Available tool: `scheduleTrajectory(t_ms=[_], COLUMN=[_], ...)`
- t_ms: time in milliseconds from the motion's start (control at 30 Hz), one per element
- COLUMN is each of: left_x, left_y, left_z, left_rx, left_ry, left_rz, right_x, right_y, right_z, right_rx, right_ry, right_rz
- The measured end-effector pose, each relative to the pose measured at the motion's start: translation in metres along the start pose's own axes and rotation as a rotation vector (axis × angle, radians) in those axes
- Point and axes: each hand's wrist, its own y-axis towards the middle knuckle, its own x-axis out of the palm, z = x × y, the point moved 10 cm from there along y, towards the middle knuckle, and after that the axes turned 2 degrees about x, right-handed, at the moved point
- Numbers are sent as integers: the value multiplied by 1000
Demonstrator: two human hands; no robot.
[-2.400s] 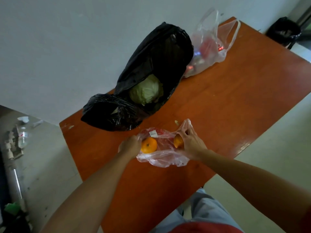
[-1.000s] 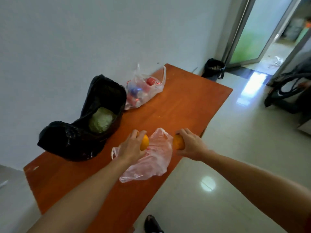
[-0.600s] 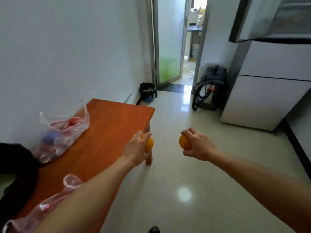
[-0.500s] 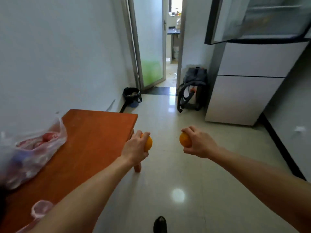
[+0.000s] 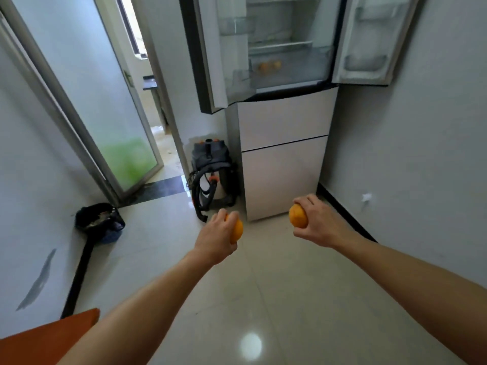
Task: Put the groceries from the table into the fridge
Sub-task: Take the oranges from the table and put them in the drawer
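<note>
My left hand grips an orange in mid-air over the floor. My right hand grips a second orange at about the same height. Ahead stands the fridge, its two upper doors swung open. Inside, on a lower glass shelf, lie two oranges. Only a corner of the orange-brown table shows at the bottom left.
A grey vacuum cleaner with a black hose stands on the floor left of the fridge. A black bin sits by the left wall, near a frosted glass door. Pale glossy tiles stretch between me and the fridge; a wall runs along the right.
I lifted both oranges out of the clear bag on the table and turned right toward the fridge. The table and its bags have slid out of view; the open fridge now faces me.
</note>
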Motion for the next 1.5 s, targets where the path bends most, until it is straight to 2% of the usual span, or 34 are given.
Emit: scheduleTrajectory(t_ms=[233, 533, 800, 1133, 1233, 1367, 1500], left_x=[18, 25, -57, -181, -215, -229, -206], left_y=[161, 381, 552, 767, 834, 912, 977], left_z=[45, 76, 74, 38, 28, 4, -37], left_rx=[188, 235, 208, 149, 115, 0, -166], left_ry=[-2, 3, -27, -115, -157, -187, -16], left_rz=[-22, -5, 197, 529, 566, 484, 206], right_x=[-21, -51, -127, -223, -257, -289, -289], right_y=[84, 263, 446, 661, 718, 781, 855], right_z=[115, 239, 279, 295, 299, 309, 311], right_rx=[177, 175, 47, -61, -84, -86, -105], right_ry=[-17, 4, -1, 65, 69, 60, 4], right_rz=[52, 97, 195, 447, 502, 543, 457])
